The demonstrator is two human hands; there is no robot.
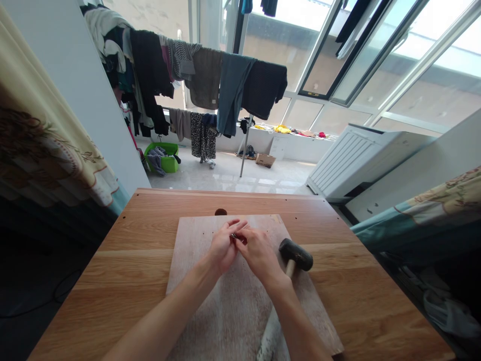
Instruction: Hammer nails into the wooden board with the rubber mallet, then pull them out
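My left hand [221, 249] is turned partly palm up over a pale wooden board [221, 311], its fingers curled loosely around a small dark metal piece [233, 235]. The fingertips of my right hand [259, 251] pinch at the same piece, and the two hands meet there. It is too small and too covered to name its exact kind. Just right of my right hand lies a mallet with a black head [295, 254]. Its light, worn handle [268, 337] runs back along the board, partly hidden under my right forearm.
The board rests on a wooden table [131, 281] with a round dark hole [220, 212] behind it. Beyond the far edge stand a rack of hanging clothes [205, 75], a green basket [171, 164] and a white ribbed cabinet [349, 160]. Curtains [56, 125] hang at both sides.
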